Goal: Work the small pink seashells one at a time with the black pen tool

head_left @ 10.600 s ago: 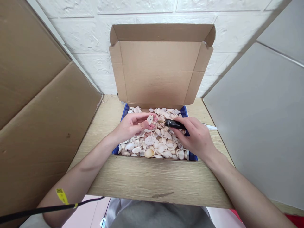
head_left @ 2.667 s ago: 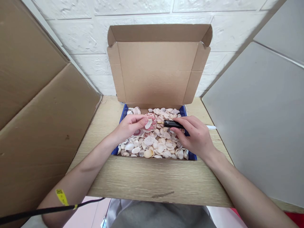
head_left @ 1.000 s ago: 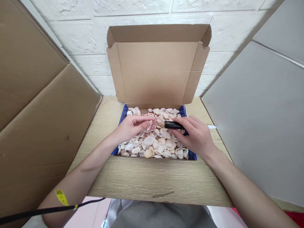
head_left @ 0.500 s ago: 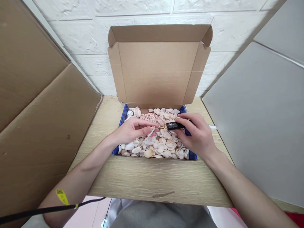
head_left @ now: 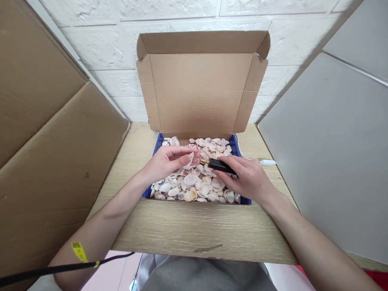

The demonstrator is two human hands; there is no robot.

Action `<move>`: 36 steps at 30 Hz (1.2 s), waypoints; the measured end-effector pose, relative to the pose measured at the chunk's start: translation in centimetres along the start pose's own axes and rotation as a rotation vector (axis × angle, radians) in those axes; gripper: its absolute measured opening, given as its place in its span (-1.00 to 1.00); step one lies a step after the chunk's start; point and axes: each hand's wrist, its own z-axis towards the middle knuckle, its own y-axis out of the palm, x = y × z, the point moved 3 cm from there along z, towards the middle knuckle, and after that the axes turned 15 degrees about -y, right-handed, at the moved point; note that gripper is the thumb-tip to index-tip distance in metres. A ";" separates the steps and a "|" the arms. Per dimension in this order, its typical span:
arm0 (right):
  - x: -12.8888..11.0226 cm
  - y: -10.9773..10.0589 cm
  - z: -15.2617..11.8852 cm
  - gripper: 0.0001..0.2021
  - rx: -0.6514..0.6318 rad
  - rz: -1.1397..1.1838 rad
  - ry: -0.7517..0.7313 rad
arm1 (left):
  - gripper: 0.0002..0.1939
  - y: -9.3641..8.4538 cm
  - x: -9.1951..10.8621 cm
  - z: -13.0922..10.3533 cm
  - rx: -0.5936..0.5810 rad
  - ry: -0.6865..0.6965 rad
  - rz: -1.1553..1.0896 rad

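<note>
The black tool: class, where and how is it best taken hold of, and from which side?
Probably by the tool's black body, coming from the person's right and pinching across it from both sides, as the right hand does. The body is the thicker, longer part, while the slim brass end points left towards the shell in the left hand.
</note>
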 end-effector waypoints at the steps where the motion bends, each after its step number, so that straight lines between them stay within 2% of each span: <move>1: -0.1 -0.1 0.0 -0.80 0.007 -0.014 -0.010 | -0.53 0.0 0.0 0.0 0.007 -0.013 -0.001; 8: -0.1 -0.8 0.5 -0.74 0.118 -0.123 -0.116 | -0.50 0.0 -0.2 0.3 0.030 -0.058 0.035; 16: 0.3 -1.1 0.5 -0.65 0.196 -0.175 -0.093 | -0.58 0.3 -0.2 0.3 -0.001 -0.054 0.095; 23: 0.3 -0.9 0.4 -0.71 0.172 -0.141 -0.039 | -0.60 0.2 -0.2 0.3 0.001 -0.026 0.138; 27: 0.3 -0.7 0.2 -0.77 0.100 -0.133 -0.002 | -0.59 0.2 0.0 0.1 -0.005 -0.019 0.119; 32: 0.3 -0.4 0.3 -0.70 0.050 -0.131 -0.005 | -0.51 0.1 -0.1 0.1 0.045 -0.052 0.089; 36: 0.3 -0.3 0.3 -0.73 0.045 -0.129 -0.008 | -0.49 0.1 -0.2 0.3 0.070 -0.069 0.052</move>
